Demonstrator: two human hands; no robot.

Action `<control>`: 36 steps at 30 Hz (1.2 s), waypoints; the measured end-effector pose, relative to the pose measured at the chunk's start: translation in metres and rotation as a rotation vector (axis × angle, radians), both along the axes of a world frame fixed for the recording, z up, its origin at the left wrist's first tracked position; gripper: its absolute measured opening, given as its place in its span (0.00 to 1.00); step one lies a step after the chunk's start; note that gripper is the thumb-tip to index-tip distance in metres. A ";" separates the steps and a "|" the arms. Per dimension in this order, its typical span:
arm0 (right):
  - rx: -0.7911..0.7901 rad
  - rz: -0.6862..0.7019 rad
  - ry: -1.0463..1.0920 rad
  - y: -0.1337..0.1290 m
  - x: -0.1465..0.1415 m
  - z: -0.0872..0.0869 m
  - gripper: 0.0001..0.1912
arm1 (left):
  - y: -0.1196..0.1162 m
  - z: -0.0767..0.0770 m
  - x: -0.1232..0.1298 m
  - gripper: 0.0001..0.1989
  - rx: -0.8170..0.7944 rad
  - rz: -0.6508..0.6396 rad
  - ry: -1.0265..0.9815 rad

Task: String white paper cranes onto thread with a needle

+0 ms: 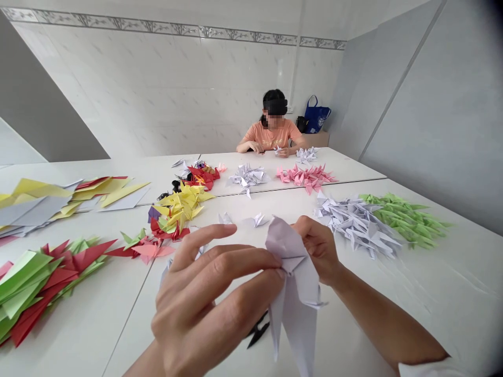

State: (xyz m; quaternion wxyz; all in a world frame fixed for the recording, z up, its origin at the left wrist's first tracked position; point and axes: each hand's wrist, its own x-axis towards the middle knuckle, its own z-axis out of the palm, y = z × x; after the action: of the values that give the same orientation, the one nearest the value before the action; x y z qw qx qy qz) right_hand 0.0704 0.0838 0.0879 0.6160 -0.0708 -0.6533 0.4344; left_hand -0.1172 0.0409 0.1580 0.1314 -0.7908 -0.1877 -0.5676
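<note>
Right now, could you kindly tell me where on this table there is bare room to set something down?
White tabletop shows between the green paper cranes and the right forearm, and between the red and green paper pile and the left hand. It is crowded around the yellow paper cranes and under the lavender paper, where black scissors lie.

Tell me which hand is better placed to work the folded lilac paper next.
Left, probably: the left hand lies across the front of the folded lilac paper, its fingers reaching the folded edge. The right hand sits behind the paper's far side, partly hidden by it.
</note>
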 end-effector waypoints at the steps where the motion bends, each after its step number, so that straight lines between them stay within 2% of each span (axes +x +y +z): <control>1: 0.007 -0.012 -0.007 0.000 0.001 0.000 0.02 | 0.000 0.000 -0.001 0.13 0.000 -0.006 0.020; 9: 0.049 -0.047 -0.022 -0.001 0.001 0.000 0.02 | 0.002 0.001 -0.006 0.13 0.003 -0.036 0.077; 14: 0.044 -0.032 -0.015 -0.003 -0.001 0.000 0.03 | 0.000 0.001 -0.003 0.13 -0.014 -0.029 0.026; 21: 0.141 -0.151 -0.062 -0.004 -0.001 0.004 0.03 | 0.000 0.002 -0.001 0.11 -0.031 -0.026 0.030; 27: 0.137 -0.122 -0.053 -0.004 -0.001 0.005 0.04 | 0.000 0.003 0.000 0.11 -0.017 0.004 0.001; 36: 0.117 -0.105 -0.047 -0.001 0.001 0.000 0.05 | 0.001 0.002 -0.001 0.12 -0.015 -0.020 0.025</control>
State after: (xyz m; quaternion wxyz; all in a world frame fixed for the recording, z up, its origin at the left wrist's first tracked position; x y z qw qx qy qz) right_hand 0.0718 0.0824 0.0881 0.6253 -0.0792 -0.6873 0.3609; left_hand -0.1185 0.0418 0.1598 0.1224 -0.8006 -0.1824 -0.5575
